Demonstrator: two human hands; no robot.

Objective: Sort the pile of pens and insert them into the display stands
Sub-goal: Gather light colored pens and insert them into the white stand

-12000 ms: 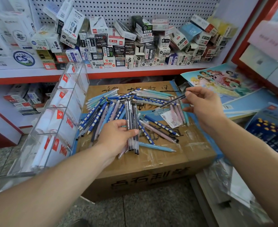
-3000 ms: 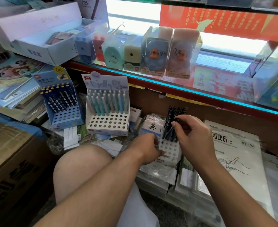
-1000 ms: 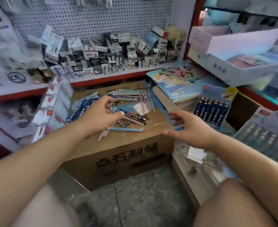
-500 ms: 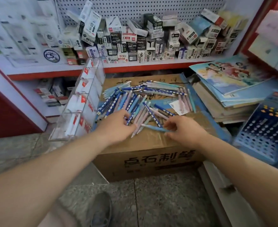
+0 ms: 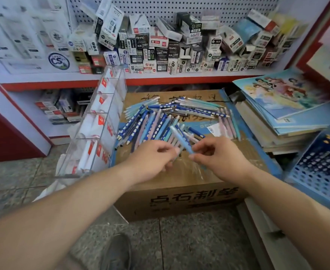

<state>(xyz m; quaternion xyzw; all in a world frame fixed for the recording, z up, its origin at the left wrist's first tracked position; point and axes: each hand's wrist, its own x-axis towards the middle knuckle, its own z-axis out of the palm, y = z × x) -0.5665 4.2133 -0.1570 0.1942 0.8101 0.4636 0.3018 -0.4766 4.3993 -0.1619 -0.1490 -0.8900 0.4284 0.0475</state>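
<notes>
A pile of pens (image 5: 160, 121), dark blue with white dots, pale blue, teal and pink, is spread over the top of a cardboard box (image 5: 179, 199). My right hand (image 5: 218, 154) pinches the lower end of a light blue pen (image 5: 179, 138), which is tilted up off the pile. My left hand (image 5: 152, 158) hovers with curled fingers right beside that end, its fingertips over some pale pens; I cannot tell whether it grips anything. At the right edge a blue display stand (image 5: 319, 172) shows rows of holes and several dark pens in its upper rows.
A clear acrylic rack (image 5: 102, 123) with white packets leans against the box's left side. A stack of books (image 5: 277, 115) lies right of the box. A red-edged shelf (image 5: 179, 79) crowded with small boxes (image 5: 160, 49) runs behind. A shoe (image 5: 117, 250) rests on the tiled floor.
My right hand has lifted a light blue pen off the near edge of the pile, and my left hand has moved in right beside it. The view has shifted slightly left.
</notes>
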